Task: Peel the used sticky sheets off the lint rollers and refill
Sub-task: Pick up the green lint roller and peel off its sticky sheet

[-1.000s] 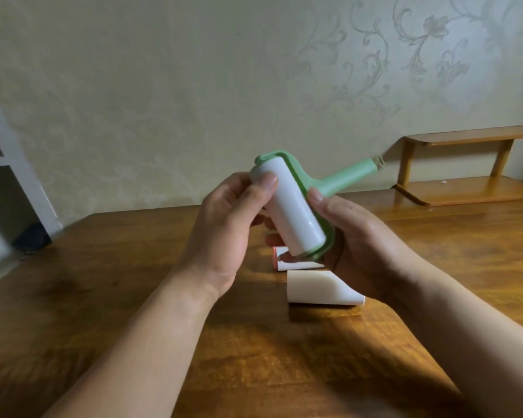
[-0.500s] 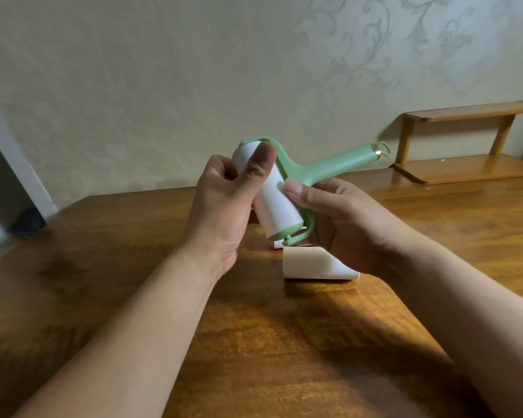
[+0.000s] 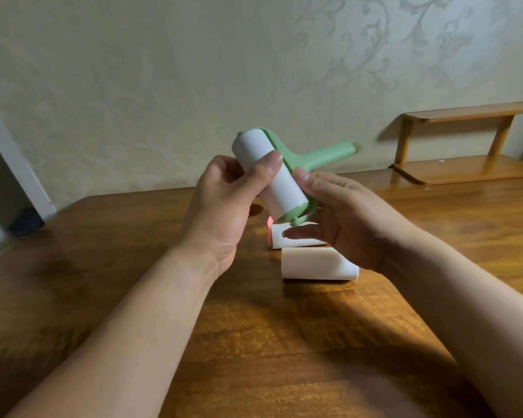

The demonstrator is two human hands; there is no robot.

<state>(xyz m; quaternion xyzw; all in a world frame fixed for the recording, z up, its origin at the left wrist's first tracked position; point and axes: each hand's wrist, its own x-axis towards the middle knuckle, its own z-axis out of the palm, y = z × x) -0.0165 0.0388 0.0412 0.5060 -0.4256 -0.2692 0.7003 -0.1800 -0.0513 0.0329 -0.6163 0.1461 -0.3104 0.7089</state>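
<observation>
I hold a green lint roller [image 3: 320, 158] with a white sticky roll [image 3: 280, 188] above the wooden table [image 3: 284, 342], its handle pointing right and away. My left hand [image 3: 224, 212] grips the roll, thumb pressed on its top. My right hand [image 3: 341, 215] is beside the roller's green frame, thumb on the frame, fingers spread below it. On the table under the hands lie a loose white roll [image 3: 317, 263] and behind it a second roll with a pink end [image 3: 287, 238], partly hidden by my right fingers.
A low wooden shelf [image 3: 465, 146] stands at the back right against the patterned wall. A white frame [image 3: 15, 173] stands at the far left beyond the table's edge.
The roller has tilted so its near green end cap shows. My right hand has loosened from under the frame and its fingers have spread. The view has shifted a little.
</observation>
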